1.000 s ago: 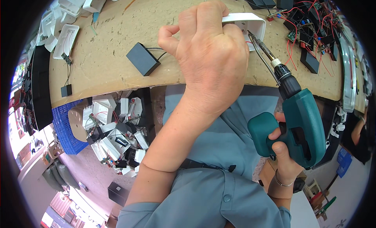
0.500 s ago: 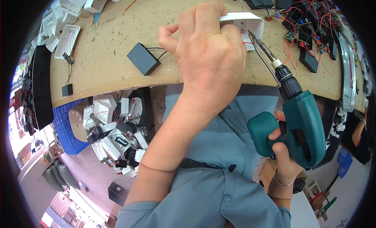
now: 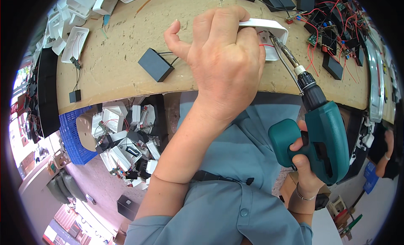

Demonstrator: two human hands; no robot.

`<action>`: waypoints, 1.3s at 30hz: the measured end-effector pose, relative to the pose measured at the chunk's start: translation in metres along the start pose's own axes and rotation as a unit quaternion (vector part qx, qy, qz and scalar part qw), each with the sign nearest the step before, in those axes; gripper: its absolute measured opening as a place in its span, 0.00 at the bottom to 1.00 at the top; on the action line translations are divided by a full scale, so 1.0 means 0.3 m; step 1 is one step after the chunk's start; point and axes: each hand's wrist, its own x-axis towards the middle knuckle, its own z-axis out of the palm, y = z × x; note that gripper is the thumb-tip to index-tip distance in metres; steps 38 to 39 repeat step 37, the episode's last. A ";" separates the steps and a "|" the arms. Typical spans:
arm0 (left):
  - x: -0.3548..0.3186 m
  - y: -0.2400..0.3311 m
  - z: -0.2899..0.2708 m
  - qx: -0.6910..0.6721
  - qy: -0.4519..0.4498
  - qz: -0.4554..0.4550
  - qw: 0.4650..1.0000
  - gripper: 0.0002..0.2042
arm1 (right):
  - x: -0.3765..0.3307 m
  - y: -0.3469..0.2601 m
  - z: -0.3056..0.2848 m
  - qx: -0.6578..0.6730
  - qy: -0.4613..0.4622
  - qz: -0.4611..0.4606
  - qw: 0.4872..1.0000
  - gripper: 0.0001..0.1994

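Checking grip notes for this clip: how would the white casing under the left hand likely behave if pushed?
The white casing looks like thin hollow plastic, so probably light and stiff. It would likely slide on the bench, which may be why the left hand holds it against the drill bit. Its red wires look floppy.

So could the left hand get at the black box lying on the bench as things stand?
Probably yes, once it lets go: the left hand grips the white housing, and the black box lies just beside its thumb with bare bench between.

A black box (image 3: 155, 64) lies on the tan bench (image 3: 122, 38), white housings (image 3: 75, 42) sit at its left end, red-wired circuit boards (image 3: 332, 30) at its right, a blue crate (image 3: 73, 139) below.
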 end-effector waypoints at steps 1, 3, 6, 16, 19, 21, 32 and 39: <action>0.001 0.003 0.000 -0.001 -0.001 0.000 1.000 0.04 | 0.000 0.002 -0.001 -0.006 -0.004 -0.007 1.000 0.30; 0.004 0.009 -0.001 0.027 -0.019 -0.004 0.999 0.04 | -0.001 0.007 0.004 -0.003 0.001 -0.011 1.000 0.29; 0.005 0.006 -0.002 0.008 -0.021 -0.009 1.000 0.04 | 0.006 0.005 0.014 0.008 0.009 -0.017 1.000 0.29; 0.011 0.003 -0.009 0.030 -0.039 0.013 0.999 0.04 | 0.012 -0.009 0.035 0.042 0.019 0.005 0.999 0.25; 0.010 0.002 -0.005 0.033 -0.034 0.014 0.999 0.04 | 0.012 -0.016 0.037 0.055 0.019 0.035 0.998 0.23; 0.010 0.003 -0.006 0.013 -0.032 0.004 0.999 0.04 | 0.012 -0.018 0.038 0.055 0.018 0.041 0.997 0.22; 0.009 0.004 0.002 0.032 -0.029 0.012 0.999 0.04 | 0.006 -0.002 0.040 0.014 0.025 0.014 0.999 0.23; 0.011 0.007 0.000 0.039 -0.027 0.013 0.999 0.03 | 0.009 -0.012 0.038 0.039 0.011 0.038 0.998 0.17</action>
